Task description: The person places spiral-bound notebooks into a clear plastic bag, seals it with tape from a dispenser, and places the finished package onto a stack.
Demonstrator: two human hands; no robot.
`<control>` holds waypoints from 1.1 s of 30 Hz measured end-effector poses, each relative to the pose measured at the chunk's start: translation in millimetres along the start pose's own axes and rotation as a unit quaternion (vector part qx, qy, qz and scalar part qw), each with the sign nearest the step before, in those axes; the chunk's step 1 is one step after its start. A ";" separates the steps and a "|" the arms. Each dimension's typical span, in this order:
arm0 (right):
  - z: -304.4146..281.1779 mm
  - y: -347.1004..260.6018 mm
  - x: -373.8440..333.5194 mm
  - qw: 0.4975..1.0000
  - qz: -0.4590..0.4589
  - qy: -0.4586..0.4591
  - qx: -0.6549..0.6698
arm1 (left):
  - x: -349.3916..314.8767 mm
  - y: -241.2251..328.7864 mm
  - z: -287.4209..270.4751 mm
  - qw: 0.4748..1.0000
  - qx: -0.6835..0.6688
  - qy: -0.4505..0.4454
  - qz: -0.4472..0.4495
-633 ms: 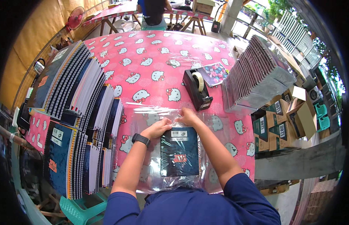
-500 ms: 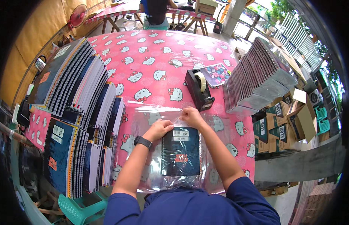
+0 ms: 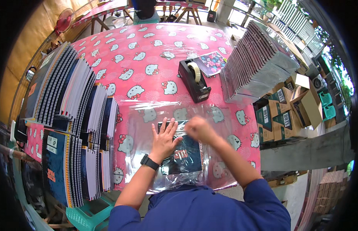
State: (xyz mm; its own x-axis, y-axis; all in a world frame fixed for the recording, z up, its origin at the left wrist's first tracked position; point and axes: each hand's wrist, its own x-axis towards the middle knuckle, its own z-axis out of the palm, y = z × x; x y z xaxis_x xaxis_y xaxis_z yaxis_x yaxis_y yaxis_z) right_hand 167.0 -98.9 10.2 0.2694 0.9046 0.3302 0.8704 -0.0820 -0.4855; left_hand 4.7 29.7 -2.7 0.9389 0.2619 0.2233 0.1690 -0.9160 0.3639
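A dark blue spiral notebook [image 3: 190,163] lies on the table before me, with a clear plastic wrap [image 3: 179,178] over and around it. My left hand [image 3: 166,139] rests flat across the notebook's upper left part, fingers spread. Over the upper right corner is my right hand [image 3: 201,131], its fingers curled in and slightly blurred. Whatever those fingers may pinch is hidden. Beyond the hands stands a black tape dispenser [image 3: 197,89] with a roll of tape. A flowered notebook [image 3: 210,64] lies behind it.
Tall stacks of spiral notebooks [image 3: 58,165] line the left side. A stack of plastic-wrapped notebooks [image 3: 256,63] rises at the right, with cardboard boxes [image 3: 281,115] beyond the edge. A pink patterned cloth [image 3: 148,92] covers the table. Someone sits on a stool [image 3: 146,18] far ahead.
My left hand has gone from closed fingers at the notebook's top edge to lying flat on it. My right hand has moved down and nearer, onto the upper right corner. The view has shifted slightly.
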 end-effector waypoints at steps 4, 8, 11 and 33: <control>-58.3 82.4 50.0 0.941 0.233 0.246 0.017 | 2.3 6.3 -2.1 0.999 -0.028 0.034 -0.002; -49.5 136.3 71.7 0.928 0.359 0.095 0.025 | 2.4 9.6 -1.9 0.997 -0.032 0.077 0.001; -39.0 133.1 76.7 0.931 0.305 0.193 -0.049 | 2.7 8.9 -1.6 0.996 -0.028 0.088 -0.003; 9.3 -7.4 41.7 0.871 0.435 -0.078 0.215 | 0.4 3.2 8.1 0.989 -0.100 0.105 -0.013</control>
State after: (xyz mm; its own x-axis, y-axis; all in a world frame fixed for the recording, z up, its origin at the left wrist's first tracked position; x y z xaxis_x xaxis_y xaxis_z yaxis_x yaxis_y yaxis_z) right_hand 168.0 -56.7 20.0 0.6611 0.6267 -0.4126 0.1207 -0.6316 -0.7659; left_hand 8.0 24.4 -8.8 0.8487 0.3604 0.3871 0.1090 -0.8353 0.5389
